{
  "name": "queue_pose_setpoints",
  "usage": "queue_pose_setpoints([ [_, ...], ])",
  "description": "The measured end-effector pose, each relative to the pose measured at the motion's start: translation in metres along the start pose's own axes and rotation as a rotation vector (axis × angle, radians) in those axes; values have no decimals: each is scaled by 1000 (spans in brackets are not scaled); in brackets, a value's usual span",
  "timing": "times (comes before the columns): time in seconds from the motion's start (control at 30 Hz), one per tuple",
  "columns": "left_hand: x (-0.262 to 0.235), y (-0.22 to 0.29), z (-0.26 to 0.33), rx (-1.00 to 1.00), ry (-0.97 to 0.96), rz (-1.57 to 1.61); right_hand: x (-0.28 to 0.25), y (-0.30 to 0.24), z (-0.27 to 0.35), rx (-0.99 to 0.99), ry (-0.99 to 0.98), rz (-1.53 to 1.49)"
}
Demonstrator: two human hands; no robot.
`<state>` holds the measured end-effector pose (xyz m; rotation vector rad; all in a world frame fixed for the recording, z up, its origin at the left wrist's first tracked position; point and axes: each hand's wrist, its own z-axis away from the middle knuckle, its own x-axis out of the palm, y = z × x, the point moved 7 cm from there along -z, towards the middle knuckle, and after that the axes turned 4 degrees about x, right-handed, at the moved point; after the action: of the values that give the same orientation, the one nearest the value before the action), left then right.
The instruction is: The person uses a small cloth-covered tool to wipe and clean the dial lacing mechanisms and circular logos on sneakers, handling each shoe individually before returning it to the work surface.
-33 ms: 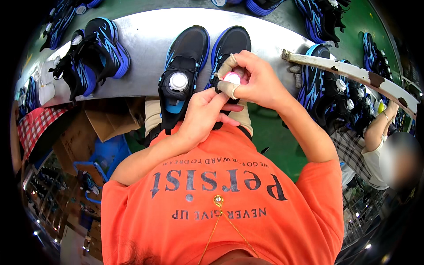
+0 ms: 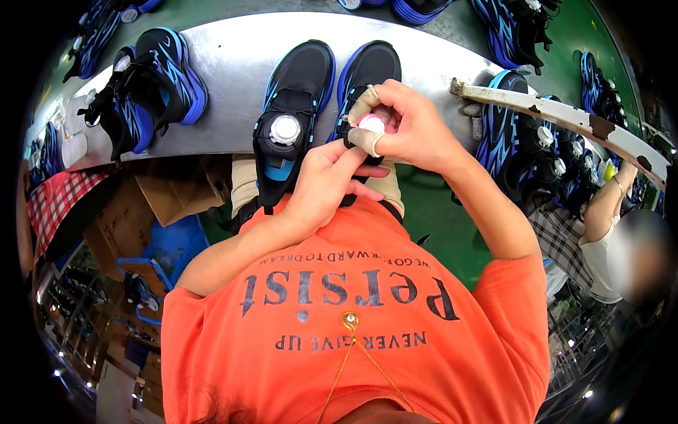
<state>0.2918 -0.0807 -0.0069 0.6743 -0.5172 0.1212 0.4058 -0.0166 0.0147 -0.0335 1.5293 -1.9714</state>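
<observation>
1. Presently, the right hand (image 2: pixel 409 124) is closed around a white round dial (image 2: pixel 371 123), which is pinched between taped thumb and forefinger.
2. That dial sits on the tongue of a black and blue shoe (image 2: pixel 367 74), which lies toe-away at the near edge of a grey metal table (image 2: pixel 226 63).
3. The left hand (image 2: pixel 328 184) lies against the same shoe just below the dial, fingers curled in a narrow grip; what they clasp cannot be told.
4. A matching second shoe (image 2: pixel 293 106) stands just beside it on the left, untouched, its own white dial (image 2: pixel 285 130) exposed.
5. A further pair of shoes (image 2: pixel 148 88) rests farther left on the table, well apart from both hands.
6. More shoes (image 2: pixel 522 134) are racked to the right under a rusted white rail (image 2: pixel 558 113), where another person's arm (image 2: pixel 607 205) reaches in.
</observation>
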Motion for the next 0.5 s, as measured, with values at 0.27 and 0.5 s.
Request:
queue_pose_setpoints([
  [0.27, -1, -2, 4, 90, -123, 93, -7, -2, 18, -35, 75, -52],
  [0.5, 2, -1, 6, 67, -118, 65, -9, -9, 27, 11, 138, -73],
])
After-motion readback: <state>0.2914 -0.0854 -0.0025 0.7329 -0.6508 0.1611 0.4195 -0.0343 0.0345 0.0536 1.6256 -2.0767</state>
